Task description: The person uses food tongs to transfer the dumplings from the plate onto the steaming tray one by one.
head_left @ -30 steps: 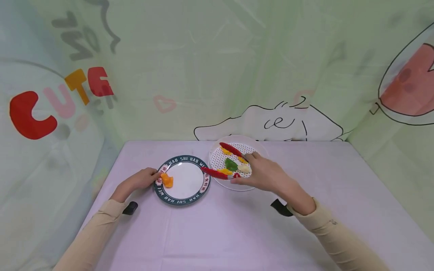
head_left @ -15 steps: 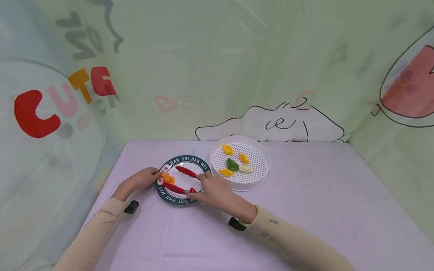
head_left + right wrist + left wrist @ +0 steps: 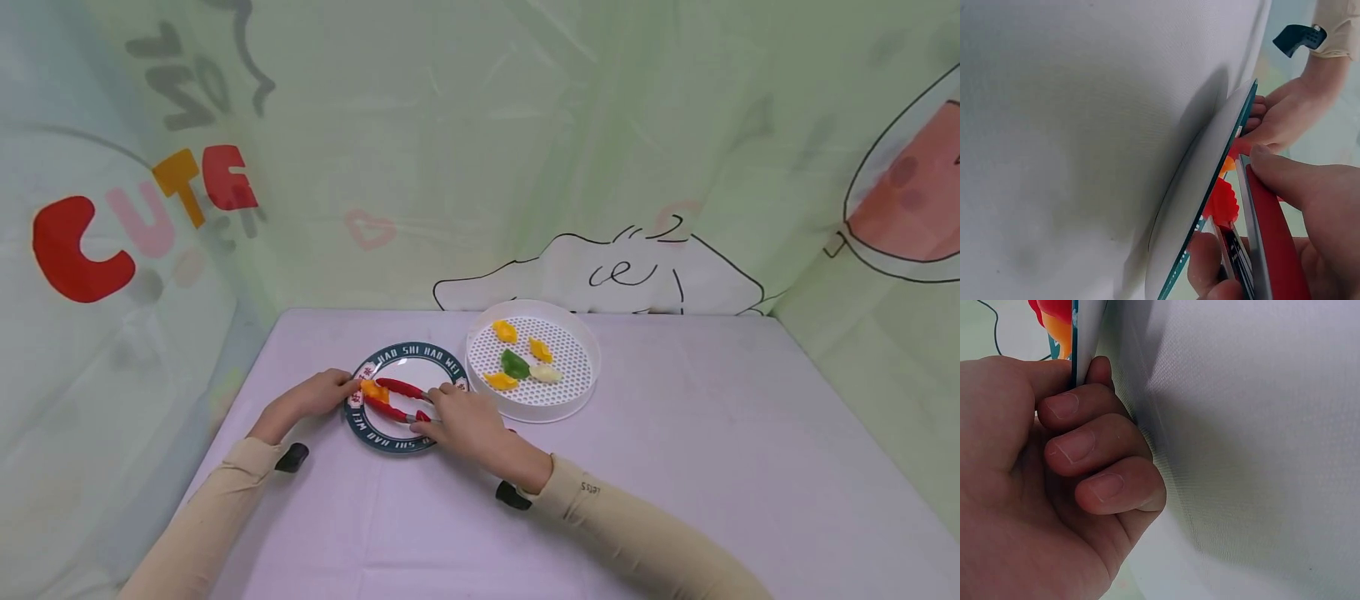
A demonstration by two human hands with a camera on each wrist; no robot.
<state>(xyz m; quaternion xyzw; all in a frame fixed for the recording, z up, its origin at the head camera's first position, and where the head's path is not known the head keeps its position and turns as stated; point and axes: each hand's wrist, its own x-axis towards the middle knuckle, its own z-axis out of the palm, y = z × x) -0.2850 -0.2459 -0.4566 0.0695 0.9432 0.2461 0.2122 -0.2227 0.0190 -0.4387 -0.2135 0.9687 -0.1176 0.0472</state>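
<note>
My left hand (image 3: 318, 393) pinches the left rim of a white plate (image 3: 401, 447) with a dark green lettered border. The left wrist view shows the thumb on one side of that rim and curled fingers on the other. My right hand (image 3: 472, 427) grips red-tipped metal tongs (image 3: 402, 387), whose handle (image 3: 1275, 240) shows in the right wrist view. The two red tips reach over the plate to an orange dumpling-shaped piece (image 3: 372, 390) near its left rim, one tip on the far side and one on the near side. Whether they squeeze it I cannot tell.
A white round steamer tray (image 3: 551, 414) with a perforated bottom stands just right of the plate. It holds several dumpling-shaped pieces: yellow ones (image 3: 505, 332), a green one (image 3: 515, 364) and a cream one (image 3: 546, 374). A printed curtain (image 3: 480, 167) hangs behind the table (image 3: 675, 433).
My right hand has swung the tongs left from above the steamer tray to the plate, and the tips have drawn closer together at the orange piece. My left hand stays on the rim.
</note>
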